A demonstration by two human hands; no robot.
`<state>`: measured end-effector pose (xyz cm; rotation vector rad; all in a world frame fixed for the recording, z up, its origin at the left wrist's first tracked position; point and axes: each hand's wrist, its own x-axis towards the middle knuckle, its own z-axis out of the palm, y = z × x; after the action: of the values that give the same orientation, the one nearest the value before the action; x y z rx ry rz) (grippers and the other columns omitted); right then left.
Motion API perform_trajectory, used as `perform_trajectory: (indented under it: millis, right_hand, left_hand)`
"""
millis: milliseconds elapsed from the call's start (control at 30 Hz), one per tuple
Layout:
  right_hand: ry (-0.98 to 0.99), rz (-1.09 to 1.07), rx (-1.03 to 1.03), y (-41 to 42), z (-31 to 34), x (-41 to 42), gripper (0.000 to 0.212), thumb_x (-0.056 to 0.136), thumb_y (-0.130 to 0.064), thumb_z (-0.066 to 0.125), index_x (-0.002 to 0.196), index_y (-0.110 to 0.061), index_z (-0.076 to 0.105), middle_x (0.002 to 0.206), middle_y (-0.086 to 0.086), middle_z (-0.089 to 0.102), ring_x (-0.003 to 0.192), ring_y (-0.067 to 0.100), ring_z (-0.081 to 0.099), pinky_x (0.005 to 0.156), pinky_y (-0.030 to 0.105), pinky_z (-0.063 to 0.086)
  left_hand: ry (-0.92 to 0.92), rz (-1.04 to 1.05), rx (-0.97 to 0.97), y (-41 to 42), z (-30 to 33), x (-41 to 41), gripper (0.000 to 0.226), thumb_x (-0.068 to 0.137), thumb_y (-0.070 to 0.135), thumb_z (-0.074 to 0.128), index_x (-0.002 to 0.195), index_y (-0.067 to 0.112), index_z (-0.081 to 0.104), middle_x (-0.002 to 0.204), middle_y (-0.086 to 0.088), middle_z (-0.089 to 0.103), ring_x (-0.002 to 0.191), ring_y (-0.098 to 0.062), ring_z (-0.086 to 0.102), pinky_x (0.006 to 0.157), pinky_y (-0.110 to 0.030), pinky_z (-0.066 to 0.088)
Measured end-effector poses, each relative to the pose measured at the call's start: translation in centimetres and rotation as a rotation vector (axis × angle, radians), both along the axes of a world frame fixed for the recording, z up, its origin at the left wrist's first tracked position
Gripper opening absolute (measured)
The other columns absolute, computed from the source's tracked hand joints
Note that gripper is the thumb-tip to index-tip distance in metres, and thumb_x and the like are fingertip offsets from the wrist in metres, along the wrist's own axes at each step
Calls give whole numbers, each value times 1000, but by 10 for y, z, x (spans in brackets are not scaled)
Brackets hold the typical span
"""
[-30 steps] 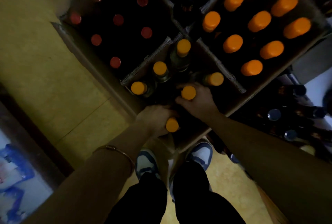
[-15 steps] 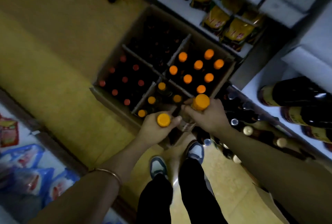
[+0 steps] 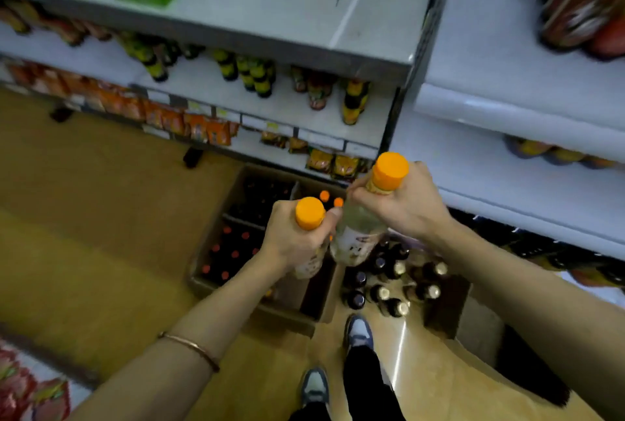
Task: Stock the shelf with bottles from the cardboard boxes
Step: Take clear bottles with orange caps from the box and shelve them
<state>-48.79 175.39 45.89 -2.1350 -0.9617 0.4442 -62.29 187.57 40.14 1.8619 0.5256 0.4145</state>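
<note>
My left hand (image 3: 294,241) grips the neck of a clear bottle with an orange cap (image 3: 309,212), held upright above the cardboard box (image 3: 216,241). My right hand (image 3: 406,204) grips a second orange-capped bottle (image 3: 358,234) by its neck, a little higher and to the right, its white label showing below the hand. The divided box on the floor holds red-capped bottles (image 3: 233,251) and a few orange-capped ones (image 3: 329,199). White shelves (image 3: 507,184) rise on the right.
Several dark bottles with pale caps (image 3: 392,282) stand on the floor right of the box. A shelf unit ahead (image 3: 304,109) carries small bottles and snack packets. My feet (image 3: 338,359) stand on the yellow floor near the box. Packets lie at the bottom left.
Both hands have lifted their bottles out of the box and up to chest height. My view has risen from the box to the shelves.
</note>
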Motion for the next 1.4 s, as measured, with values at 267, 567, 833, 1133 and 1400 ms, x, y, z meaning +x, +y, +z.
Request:
perform_trajectory:
  millis: [267, 567, 833, 1133, 1400]
  right_hand:
    - [-110, -268, 173, -71, 172, -3, 34, 74, -20, 75, 60, 2, 53, 54, 3, 53, 48, 14, 44, 44, 26, 36]
    - [-209, -450, 284, -197, 303, -1, 23, 74, -26, 74, 63, -10, 61, 60, 1, 67, 52, 7, 64, 50, 23, 52]
    - [-237, -605, 371, -357, 367, 4, 25, 76, -13, 72, 56, -11, 57, 43, -8, 61, 39, 0, 56, 40, 13, 41]
    - [-393, -740, 359, -517, 410, 26, 20, 74, -17, 72, 60, -7, 62, 50, -2, 65, 45, 7, 62, 46, 17, 47]
    - [-405, -747, 368, -586, 436, 69, 31, 78, -18, 69, 48, -13, 60, 46, -2, 64, 40, 7, 59, 41, 15, 40]
  left_hand:
    - [-229, -249, -2, -36, 165, 38, 36, 76, 19, 64, 41, 27, 62, 52, 1, 66, 61, -27, 69, 69, -40, 57]
    - [-295, -500, -128, -150, 297, 87, 39, 79, -2, 65, 43, 14, 60, 49, -6, 61, 53, -23, 64, 74, -49, 57]
    - [-350, -699, -103, -301, 370, 135, 41, 77, 2, 64, 38, 15, 58, 47, -7, 60, 55, -26, 64, 68, -34, 54]
    - [-394, -757, -68, -480, 428, 173, 33, 83, 2, 59, 51, 5, 55, 48, -5, 61, 64, -29, 65, 82, -41, 54]
    - [-400, -729, -24, -557, 471, 218, 29, 79, 8, 61, 51, 6, 60, 53, -10, 65, 64, -34, 59, 71, -47, 47]
